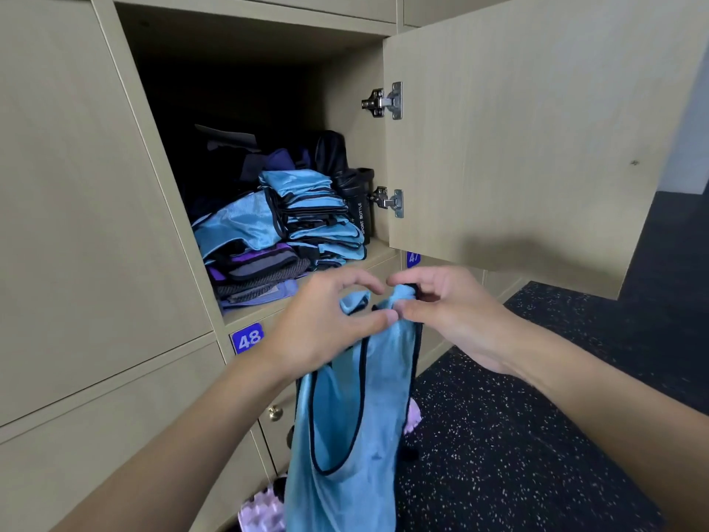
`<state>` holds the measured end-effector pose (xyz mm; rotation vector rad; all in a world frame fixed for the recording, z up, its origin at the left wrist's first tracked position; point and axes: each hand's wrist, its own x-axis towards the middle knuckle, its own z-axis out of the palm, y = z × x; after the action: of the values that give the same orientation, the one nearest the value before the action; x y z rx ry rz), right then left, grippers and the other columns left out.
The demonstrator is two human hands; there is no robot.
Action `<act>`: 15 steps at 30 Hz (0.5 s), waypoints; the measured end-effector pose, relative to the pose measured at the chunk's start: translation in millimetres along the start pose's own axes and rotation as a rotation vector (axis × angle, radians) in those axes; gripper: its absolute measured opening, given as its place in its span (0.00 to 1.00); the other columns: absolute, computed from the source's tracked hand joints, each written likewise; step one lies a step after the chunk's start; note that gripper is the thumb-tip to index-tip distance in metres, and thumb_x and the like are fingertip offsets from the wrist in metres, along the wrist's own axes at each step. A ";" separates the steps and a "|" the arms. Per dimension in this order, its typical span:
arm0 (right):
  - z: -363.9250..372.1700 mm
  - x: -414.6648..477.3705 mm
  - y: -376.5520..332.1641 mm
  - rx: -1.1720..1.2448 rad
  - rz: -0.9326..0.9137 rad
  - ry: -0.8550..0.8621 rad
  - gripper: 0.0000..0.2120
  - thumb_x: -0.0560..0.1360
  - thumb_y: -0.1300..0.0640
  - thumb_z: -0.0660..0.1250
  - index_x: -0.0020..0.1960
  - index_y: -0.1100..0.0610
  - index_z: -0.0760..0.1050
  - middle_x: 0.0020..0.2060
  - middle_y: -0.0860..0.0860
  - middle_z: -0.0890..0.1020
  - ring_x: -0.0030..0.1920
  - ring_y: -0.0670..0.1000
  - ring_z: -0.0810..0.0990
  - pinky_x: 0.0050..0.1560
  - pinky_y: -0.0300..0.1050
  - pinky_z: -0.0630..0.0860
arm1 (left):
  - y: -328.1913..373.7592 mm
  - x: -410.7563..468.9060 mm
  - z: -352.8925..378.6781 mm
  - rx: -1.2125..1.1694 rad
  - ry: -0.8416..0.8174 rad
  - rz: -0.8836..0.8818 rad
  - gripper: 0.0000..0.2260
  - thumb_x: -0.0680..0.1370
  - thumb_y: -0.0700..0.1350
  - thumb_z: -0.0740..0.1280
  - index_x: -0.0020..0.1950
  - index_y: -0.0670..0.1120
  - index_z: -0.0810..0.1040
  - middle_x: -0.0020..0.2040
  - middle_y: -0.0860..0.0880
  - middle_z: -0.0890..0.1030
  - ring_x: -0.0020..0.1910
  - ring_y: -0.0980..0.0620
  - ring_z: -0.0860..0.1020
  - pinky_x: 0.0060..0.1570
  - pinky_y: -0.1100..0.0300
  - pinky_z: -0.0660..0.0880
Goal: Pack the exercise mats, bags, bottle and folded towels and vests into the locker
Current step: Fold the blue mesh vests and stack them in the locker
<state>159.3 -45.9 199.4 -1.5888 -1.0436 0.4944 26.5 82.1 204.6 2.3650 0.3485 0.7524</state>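
- My left hand (326, 320) and my right hand (449, 312) are close together in front of the open locker (245, 44). My thumbs almost touch.
- Both hands pinch the top of a blue vest (356, 416). The left one holds one strap between thumb and fingers, and the right one holds the other strap the same way.
- The vest hangs straight down from my hands. It is outside the locker, below the shelf and in front of the lower doors.
- Inside, a pile (318, 213) of folded blue vests sits on the right part of the shelf.
- One more blue vest leans against the left side of the pile, on top of the towels (257, 274).
- The towels are purple and grey, folded flat at the front left.
- A black bottle (358, 209) stands up by the right wall, just beside the pile.
- Dark bags (330, 147) sit at the back. It is too dark there to see them well.
- The door (518, 140) is swung open to the right.
- A blue tag (247, 338) with 48 on it is just left of my left hand.
- A pink thing (261, 512) lies low down behind the hanging vest, by the speckled floor (537, 416).
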 end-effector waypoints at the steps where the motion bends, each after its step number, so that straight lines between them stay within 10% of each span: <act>1: -0.4 -1.2 -1.6 -0.009 -0.014 -0.010 0.15 0.74 0.65 0.71 0.56 0.49 0.79 0.55 0.49 0.83 0.57 0.46 0.80 0.63 0.42 0.75 | -0.8 -1.0 2.4 0.001 -0.024 -0.001 0.10 0.71 0.50 0.77 0.49 0.56 0.82 0.49 0.61 0.83 0.54 0.65 0.78 0.59 0.69 0.69; 10: -12.4 -2.4 -2.1 -0.034 -0.041 -0.001 0.12 0.75 0.64 0.71 0.53 0.49 0.80 0.51 0.48 0.85 0.51 0.42 0.82 0.56 0.37 0.75 | 2.8 -1.6 1.0 -0.050 -0.056 -0.033 0.04 0.74 0.40 0.74 0.43 0.50 0.83 0.42 0.45 0.83 0.39 0.45 0.78 0.42 0.57 0.73; 15: -23.1 0.5 2.6 -0.222 -0.058 0.084 0.05 0.77 0.58 0.69 0.50 0.56 0.83 0.43 0.47 0.84 0.43 0.44 0.81 0.45 0.32 0.73 | -1.7 2.8 -10.6 -0.114 -0.006 -0.093 0.05 0.75 0.40 0.73 0.41 0.41 0.81 0.32 0.50 0.76 0.28 0.55 0.69 0.30 0.65 0.66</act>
<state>178.3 -58.4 203.9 -1.7529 -1.1071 0.2767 22.3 89.7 211.5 2.2276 0.3999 0.7032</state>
